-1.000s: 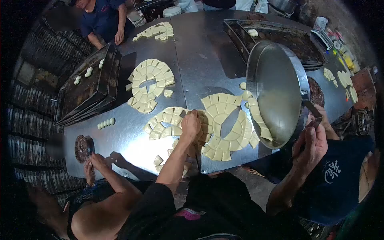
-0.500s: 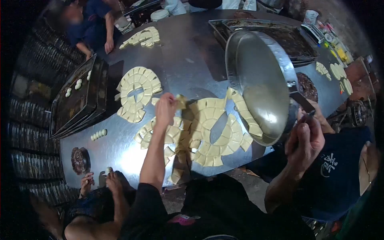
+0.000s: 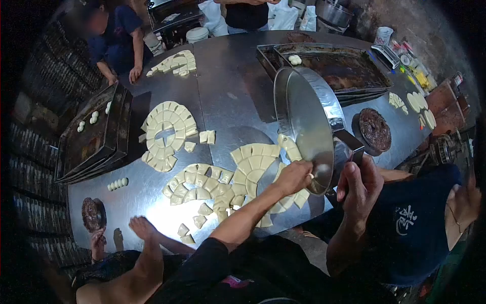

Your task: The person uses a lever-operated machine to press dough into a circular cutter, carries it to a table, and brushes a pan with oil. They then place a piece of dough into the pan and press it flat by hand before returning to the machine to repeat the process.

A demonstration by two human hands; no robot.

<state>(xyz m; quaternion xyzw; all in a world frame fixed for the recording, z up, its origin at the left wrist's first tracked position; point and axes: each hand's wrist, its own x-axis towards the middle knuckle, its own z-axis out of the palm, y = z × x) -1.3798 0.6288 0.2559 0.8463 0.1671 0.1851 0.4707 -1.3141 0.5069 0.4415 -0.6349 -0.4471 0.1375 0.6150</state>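
Note:
My right hand [image 3: 362, 185] grips the handle [image 3: 349, 141] of a large round metal pan [image 3: 326, 101], tilted on its side over the table. At the pan's lower rim is my left hand [image 3: 295, 177], its fingers closed with a pale bit of dough at the tips; part of the grip is hidden. Beneath my left arm and beside the pan lies flat yellowish dough [image 3: 255, 162], cut into rings of small pieces. Another cut dough ring [image 3: 167, 133] lies further left, with two loose dough pieces [image 3: 207, 137] at its right.
A stack of dark baking trays [image 3: 96, 131] stands at left, another tray stack [image 3: 329, 71] at the back right. Dark brown discs [image 3: 374, 130] sit on the metal table [image 3: 228, 91]. A person's hand [image 3: 143, 228] is at lower left; other people stand left, right and behind.
My left hand has moved right from the middle of the table to the pan's rim. Two dough pieces now lie beside the left ring. The pan has shifted left in view.

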